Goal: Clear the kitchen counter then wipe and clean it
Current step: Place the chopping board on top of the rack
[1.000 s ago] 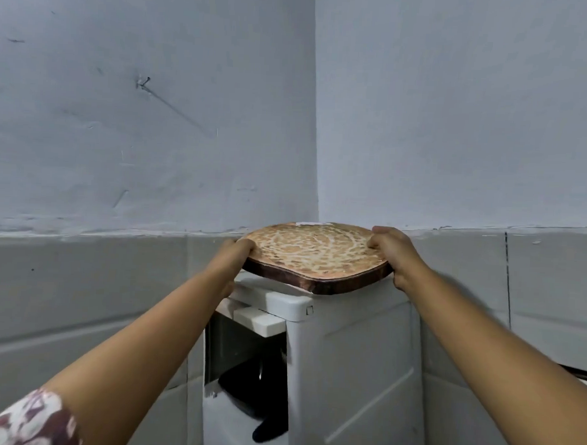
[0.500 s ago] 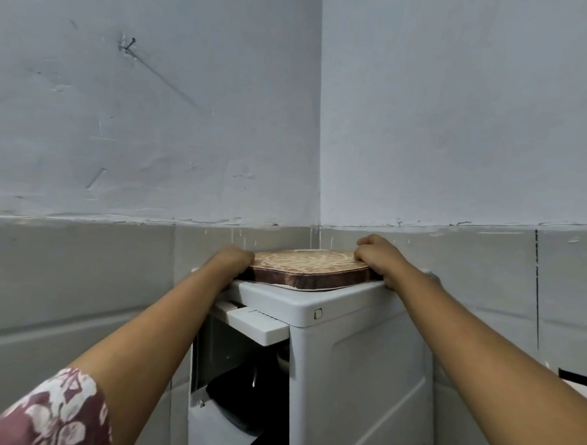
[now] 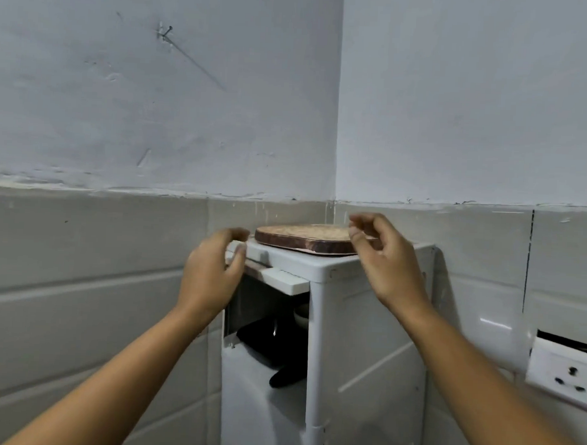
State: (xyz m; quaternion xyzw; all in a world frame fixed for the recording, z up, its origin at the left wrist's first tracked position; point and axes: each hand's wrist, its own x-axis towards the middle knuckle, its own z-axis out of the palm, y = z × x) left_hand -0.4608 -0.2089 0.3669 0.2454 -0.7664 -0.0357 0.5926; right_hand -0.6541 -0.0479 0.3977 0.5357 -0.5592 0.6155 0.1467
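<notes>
Head view: wooden board [image 3: 305, 238] lay flat atop white cabinet [image 3: 375, 326] at 12 o'clock. Left hand [image 3: 212, 269] at its 9, right hand [image 3: 384, 260] at its 3, both fingers loosely curled, holding nothing

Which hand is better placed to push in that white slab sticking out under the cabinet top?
Probably the left hand: it hovers right beside the white slab, at about its height. The right hand is further off, by the wooden board.

Two bare forearms [image 3: 138, 367], bare left grip [image 3: 212, 272], bare right grip [image 3: 388, 260]
</notes>
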